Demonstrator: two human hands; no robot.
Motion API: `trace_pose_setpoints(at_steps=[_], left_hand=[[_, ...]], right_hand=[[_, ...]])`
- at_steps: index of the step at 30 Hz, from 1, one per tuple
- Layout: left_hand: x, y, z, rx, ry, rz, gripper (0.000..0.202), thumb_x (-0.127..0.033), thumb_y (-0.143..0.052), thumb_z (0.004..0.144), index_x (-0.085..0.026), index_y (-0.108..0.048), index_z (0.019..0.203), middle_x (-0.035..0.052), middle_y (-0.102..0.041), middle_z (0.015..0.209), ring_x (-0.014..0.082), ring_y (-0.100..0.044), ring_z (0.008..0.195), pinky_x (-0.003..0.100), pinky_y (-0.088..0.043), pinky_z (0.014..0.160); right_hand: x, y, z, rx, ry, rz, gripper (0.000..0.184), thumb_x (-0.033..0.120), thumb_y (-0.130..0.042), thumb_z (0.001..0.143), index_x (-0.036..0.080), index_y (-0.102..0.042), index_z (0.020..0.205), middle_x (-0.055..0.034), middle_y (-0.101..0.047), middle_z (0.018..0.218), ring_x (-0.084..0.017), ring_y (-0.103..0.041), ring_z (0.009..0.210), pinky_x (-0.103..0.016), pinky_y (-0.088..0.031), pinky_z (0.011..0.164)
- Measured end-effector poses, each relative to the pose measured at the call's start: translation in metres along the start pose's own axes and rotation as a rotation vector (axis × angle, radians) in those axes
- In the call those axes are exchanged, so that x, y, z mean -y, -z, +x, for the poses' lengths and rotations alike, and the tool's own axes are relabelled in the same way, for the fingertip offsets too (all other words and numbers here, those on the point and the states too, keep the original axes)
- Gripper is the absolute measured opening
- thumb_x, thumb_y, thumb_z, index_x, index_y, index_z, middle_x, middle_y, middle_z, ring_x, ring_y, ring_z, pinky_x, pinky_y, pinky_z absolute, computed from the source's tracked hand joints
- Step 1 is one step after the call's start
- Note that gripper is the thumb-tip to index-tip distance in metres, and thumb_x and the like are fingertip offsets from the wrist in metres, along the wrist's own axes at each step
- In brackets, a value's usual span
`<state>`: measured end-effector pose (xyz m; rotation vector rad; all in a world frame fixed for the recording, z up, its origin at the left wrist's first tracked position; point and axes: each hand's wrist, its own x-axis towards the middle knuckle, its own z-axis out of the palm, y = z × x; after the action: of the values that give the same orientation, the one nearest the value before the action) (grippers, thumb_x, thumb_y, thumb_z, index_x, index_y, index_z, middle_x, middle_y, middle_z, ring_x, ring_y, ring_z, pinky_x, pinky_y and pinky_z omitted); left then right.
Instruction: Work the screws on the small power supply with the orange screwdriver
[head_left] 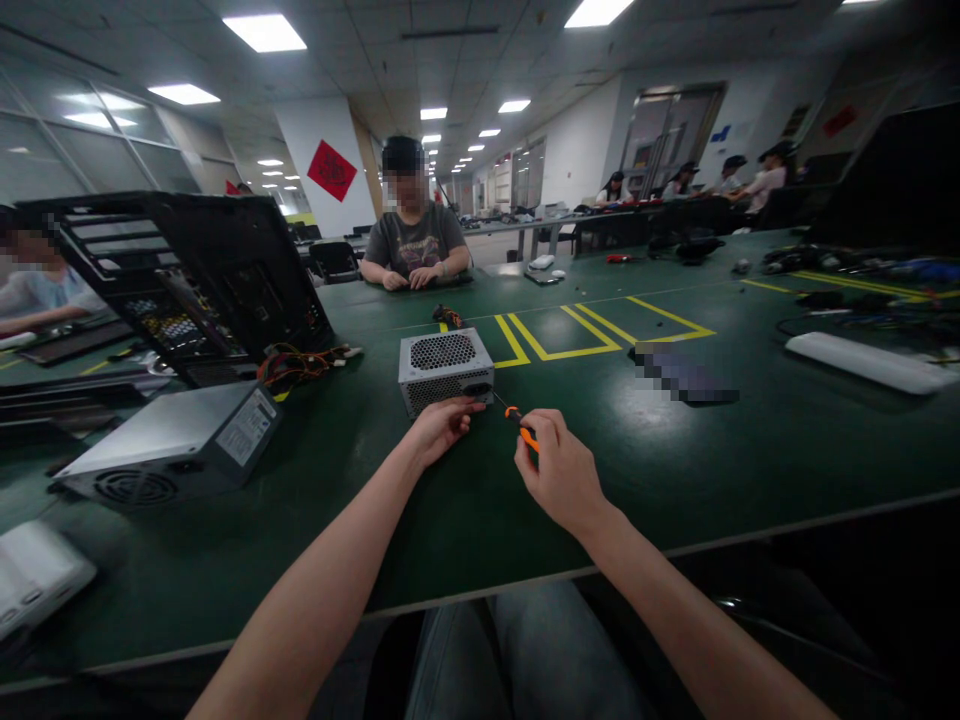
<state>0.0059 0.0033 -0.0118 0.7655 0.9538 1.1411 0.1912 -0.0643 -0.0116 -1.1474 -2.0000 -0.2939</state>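
At bench centre | power supply (445, 369) steadied by left hand (442, 427), grip loose on its front edge | right hand (559, 470) closed on screwdriver (519, 420), tip apparently at screw | slip risked if tip poorly seated.

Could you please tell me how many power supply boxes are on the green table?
2: a small power supply touched by the left hand, and a bigger power supply at left. Others may be hidden.

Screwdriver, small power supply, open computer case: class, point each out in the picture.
screwdriver (525, 432), head view, orange handle by the right hand's fingers.
small power supply (444, 352), head view, perforated top.
open computer case (202, 270), head view, dark interior.
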Motion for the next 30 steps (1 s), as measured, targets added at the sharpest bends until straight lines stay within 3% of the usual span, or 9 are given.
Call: trace_pose_setpoints(at_steps=[6,13,16,22,30], left_hand=[[-0.0003,-0.0001,0.0002,-0.002,0.003,0.001,0.021,-0.003,-0.055,0.073,-0.005,-0.062,0.093,0.0153,-0.066,0.093,0.0026,-0.047,0.051,0.013,-0.040,0.046],[0.0000,0.0015,0.0003,0.007,0.002,0.000,0.021,-0.004,-0.056,0.073,-0.006,-0.061,0.093,0.0152,-0.065,0.094,0.0024,-0.048,0.052,0.013,-0.041,0.047],[0.0002,0.0019,0.0005,0.005,0.001,0.000,0.021,-0.004,-0.056,0.073,-0.005,-0.062,0.093,0.0156,-0.065,0.095,0.0023,-0.048,0.052,0.013,-0.041,0.047],[0.0003,0.0025,0.0007,0.013,0.002,-0.009,0.021,-0.004,-0.056,0.073,-0.005,-0.062,0.094,0.0153,-0.065,0.094,0.0024,-0.048,0.051,0.014,-0.041,0.047],[0.0002,0.0016,0.0002,0.009,-0.007,-0.006,0.021,-0.003,-0.057,0.072,-0.005,-0.062,0.093,0.0146,-0.066,0.092,0.0023,-0.047,0.052,0.013,-0.041,0.046]], right_hand=[[-0.0026,0.0039,0.0004,-0.011,-0.070,-0.096,0.019,0.031,-0.037,0.089,0.017,-0.049,0.093,-0.0021,-0.054,0.078,-0.010,-0.051,0.059,-0.022,-0.037,0.053],[0.0012,0.0038,0.0012,0.014,-0.022,0.029,0.019,0.022,-0.040,0.083,0.016,-0.045,0.100,-0.0097,-0.049,0.101,-0.015,-0.054,0.079,-0.026,-0.045,0.062],[0.0000,0.0024,0.0008,0.005,0.005,0.066,0.017,0.021,-0.038,0.085,0.016,-0.044,0.101,-0.0091,-0.050,0.098,-0.016,-0.054,0.081,-0.026,-0.046,0.061],[-0.0026,0.0058,0.0010,0.017,-0.092,-0.014,0.021,0.032,-0.036,0.089,0.017,-0.049,0.094,-0.0037,-0.054,0.082,-0.011,-0.053,0.062,-0.021,-0.040,0.051],[-0.0015,0.0009,0.0004,0.025,-0.033,0.093,0.019,0.022,-0.039,0.084,0.016,-0.043,0.101,-0.0098,-0.048,0.103,-0.016,-0.054,0.082,-0.027,-0.048,0.063]])
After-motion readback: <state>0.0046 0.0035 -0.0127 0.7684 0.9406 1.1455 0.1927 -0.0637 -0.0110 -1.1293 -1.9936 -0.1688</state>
